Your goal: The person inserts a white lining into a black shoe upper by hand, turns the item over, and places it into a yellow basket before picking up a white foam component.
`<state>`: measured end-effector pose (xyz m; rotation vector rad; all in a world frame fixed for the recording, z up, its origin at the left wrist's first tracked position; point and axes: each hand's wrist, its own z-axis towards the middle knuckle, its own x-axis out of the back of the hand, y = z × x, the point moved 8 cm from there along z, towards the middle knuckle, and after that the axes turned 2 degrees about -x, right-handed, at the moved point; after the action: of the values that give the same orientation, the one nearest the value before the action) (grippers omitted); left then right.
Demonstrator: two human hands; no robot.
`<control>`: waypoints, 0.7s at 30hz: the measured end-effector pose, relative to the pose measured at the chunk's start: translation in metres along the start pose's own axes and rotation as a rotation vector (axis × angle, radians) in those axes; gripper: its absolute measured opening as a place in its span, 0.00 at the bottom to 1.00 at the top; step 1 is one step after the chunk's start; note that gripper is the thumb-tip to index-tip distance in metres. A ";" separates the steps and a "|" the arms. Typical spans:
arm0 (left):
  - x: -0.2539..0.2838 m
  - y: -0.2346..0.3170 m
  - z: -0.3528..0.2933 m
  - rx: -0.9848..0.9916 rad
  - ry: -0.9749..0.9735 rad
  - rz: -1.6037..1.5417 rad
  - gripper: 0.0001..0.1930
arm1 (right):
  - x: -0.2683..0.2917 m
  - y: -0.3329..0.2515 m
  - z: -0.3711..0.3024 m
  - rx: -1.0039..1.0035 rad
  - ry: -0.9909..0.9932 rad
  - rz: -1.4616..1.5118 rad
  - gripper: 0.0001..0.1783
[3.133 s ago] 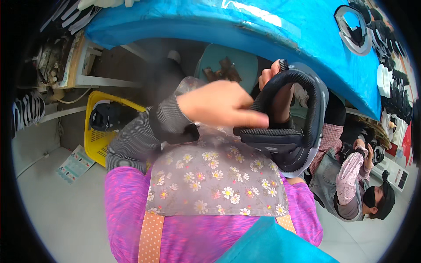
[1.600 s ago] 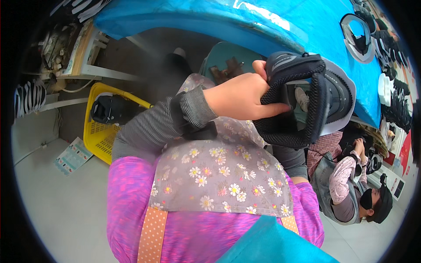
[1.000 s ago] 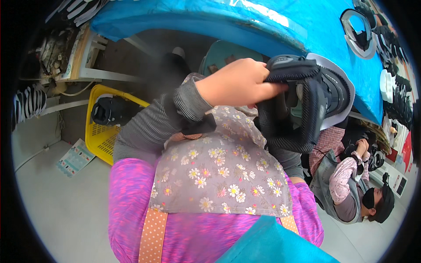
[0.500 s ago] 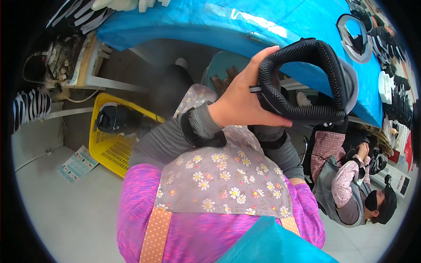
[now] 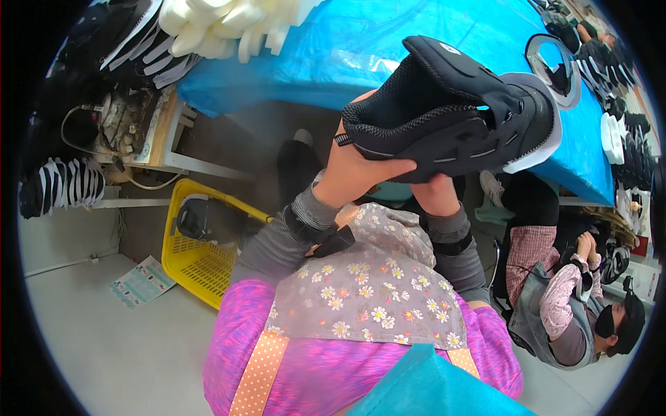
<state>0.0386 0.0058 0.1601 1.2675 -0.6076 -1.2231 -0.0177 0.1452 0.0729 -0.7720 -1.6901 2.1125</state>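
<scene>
A black shoe upper (image 5: 444, 132) with a mesh-lined collar and a pale edge around the toe is up in front of me, its toe pointing right. My left hand (image 5: 364, 166) grips it at the heel, thumb along the near side and the other fingers behind it. Against its underside, around the middle, is my right hand (image 5: 438, 194); the shoe upper hides most of those fingers. The tongue stands up at the far side of the opening.
A blue-covered table (image 5: 305, 69) lies ahead, with white foam pieces (image 5: 229, 24) at far left and another shoe upper (image 5: 553, 69) at right. A yellow basket (image 5: 201, 263) stands on the floor at left. A seated co-worker (image 5: 562, 305) is at right.
The shoe upper has turned from its collar opening facing me to lying side-on, toe to the right. My right hand has come into sight beneath it. The view has shifted slightly.
</scene>
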 end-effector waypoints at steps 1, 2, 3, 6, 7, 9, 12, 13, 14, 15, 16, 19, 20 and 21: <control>0.003 0.007 0.000 -0.103 -0.006 -0.063 0.43 | -0.008 -0.017 0.002 0.094 0.042 0.289 0.39; 0.010 0.014 -0.005 -0.200 0.013 -0.115 0.42 | -0.013 -0.024 0.005 0.161 0.071 0.592 0.38; 0.015 0.017 -0.008 -0.206 0.049 -0.101 0.42 | -0.014 -0.026 0.007 0.173 0.018 0.585 0.35; 0.018 0.014 -0.017 0.004 0.023 -0.091 0.26 | 0.001 -0.017 0.004 0.106 0.284 0.582 0.21; 0.019 0.004 -0.024 0.064 0.075 -0.173 0.21 | 0.004 -0.013 0.006 0.099 0.232 0.464 0.28; 0.027 -0.006 -0.033 -0.014 0.120 -0.309 0.18 | 0.002 -0.005 0.004 0.095 0.255 0.461 0.25; 0.053 -0.021 -0.054 -0.048 0.205 -0.218 0.20 | -0.010 0.001 0.005 0.053 0.220 0.292 0.22; 0.057 -0.027 -0.059 -0.068 0.206 -0.234 0.25 | -0.009 0.002 0.007 0.047 0.192 0.244 0.20; 0.063 -0.034 -0.067 -0.088 0.206 -0.252 0.29 | -0.013 0.005 0.007 0.041 0.163 0.195 0.19; 0.077 -0.043 -0.082 -0.081 0.237 -0.259 0.29 | -0.021 0.016 0.007 0.012 0.148 0.192 0.19; 0.086 -0.044 -0.096 -0.047 0.225 -0.243 0.35 | -0.034 0.017 0.009 0.023 0.140 0.145 0.18; 0.127 -0.034 -0.140 -0.182 0.235 -0.137 0.49 | -0.064 0.039 0.016 -0.068 0.145 0.064 0.14; 0.143 -0.033 -0.156 -0.100 0.245 0.010 0.52 | -0.073 0.055 0.016 -0.156 0.149 0.050 0.13; 0.147 -0.035 -0.165 -0.060 0.303 -0.172 0.49 | -0.081 0.059 0.020 -0.175 0.103 0.009 0.11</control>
<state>0.2185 -0.0616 0.0446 1.4422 -0.2447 -1.1492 0.0394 0.0694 0.0361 -0.9237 -1.8356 1.9139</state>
